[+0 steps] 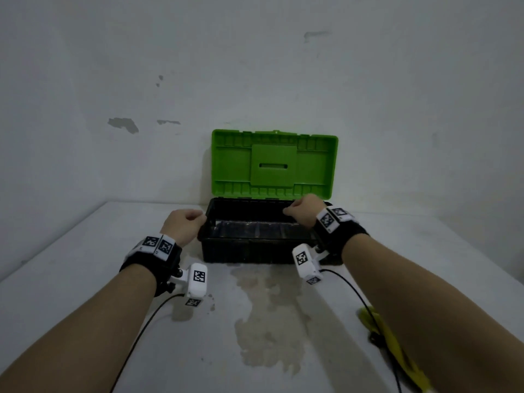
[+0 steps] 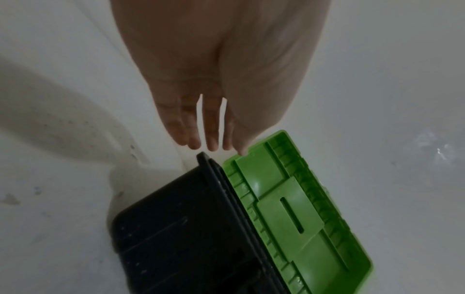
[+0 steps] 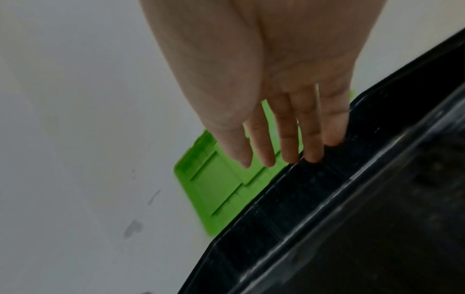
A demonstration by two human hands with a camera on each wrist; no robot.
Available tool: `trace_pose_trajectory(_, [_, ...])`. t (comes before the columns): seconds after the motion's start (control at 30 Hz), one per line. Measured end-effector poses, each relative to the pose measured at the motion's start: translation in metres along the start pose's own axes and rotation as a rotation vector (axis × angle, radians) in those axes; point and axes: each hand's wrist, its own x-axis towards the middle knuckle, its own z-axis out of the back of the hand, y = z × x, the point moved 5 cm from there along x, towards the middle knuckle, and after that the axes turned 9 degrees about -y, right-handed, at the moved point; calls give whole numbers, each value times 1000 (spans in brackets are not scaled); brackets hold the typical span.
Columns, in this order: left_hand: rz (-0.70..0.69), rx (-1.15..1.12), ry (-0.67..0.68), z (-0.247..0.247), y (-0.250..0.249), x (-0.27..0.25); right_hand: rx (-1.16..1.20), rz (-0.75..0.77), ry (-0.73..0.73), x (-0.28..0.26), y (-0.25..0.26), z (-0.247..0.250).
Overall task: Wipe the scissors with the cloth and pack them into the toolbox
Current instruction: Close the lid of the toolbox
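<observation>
A: Item one, toolbox (image 1: 255, 239): black tub at the far middle of the bench (image 1: 85, 279), long axis left to right, green lid (image 1: 273, 164) standing upright against the wall behind it.

B: Item two, left hand (image 1: 184, 224)?

A: Just beside the tub's left end. The left wrist view shows its fingers (image 2: 211, 129) straight and relaxed, tips hanging just above the tub's corner, nothing held. Whether they touch the rim I cannot tell.

B: Item three, right hand (image 1: 304, 208)?

A: Over the far rim, right of centre. Fingers (image 3: 310, 139) extended, tips at the tub's rim edge, apparently touching; nothing gripped.

B: Scissors and cloth?

A: A yellow item (image 1: 394, 347) lies at the near right of the bench, partly hidden under the right forearm; cloth or scissors handles, I cannot tell. No blades are identifiable in any view. Nothing can be made out inside the tub, though its interior is dark.

B: Bearing for the next move?

A: My judgement: the yellow item lies behind the right hand, toward the near edge, on that arm's own side. The right hand is nearer and would draw back toward the body; the left is well apart from it.
</observation>
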Motion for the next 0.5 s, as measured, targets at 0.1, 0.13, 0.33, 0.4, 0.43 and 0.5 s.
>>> trace_pose_trajectory(0.1, [-46, -29, -23, -5, -23, 6, 88, -101, -110, 9, -46, 37])
trace_pose_trajectory(0.13, [-51, -37, -27, -9, -31, 11, 120, -128, -140, 15, -58, 44])
trace_pose_trajectory(0.33, [-65, -41, -48, -34, -73, 65, 312, -213, -203, 77, -87, 71])
trace_pose_trajectory(0.4, [-61, -23, -84, -37, -86, 88, 353, -243, -208, 103, -86, 77])
trace_pose_trajectory(0.43, [-59, -24, -100, -38, -91, 100, 373, -261, -215, 111, -82, 81])
trace_pose_trajectory(0.5, [-47, -49, -129, -40, -101, 120, 406, -302, -235, 122, -74, 89])
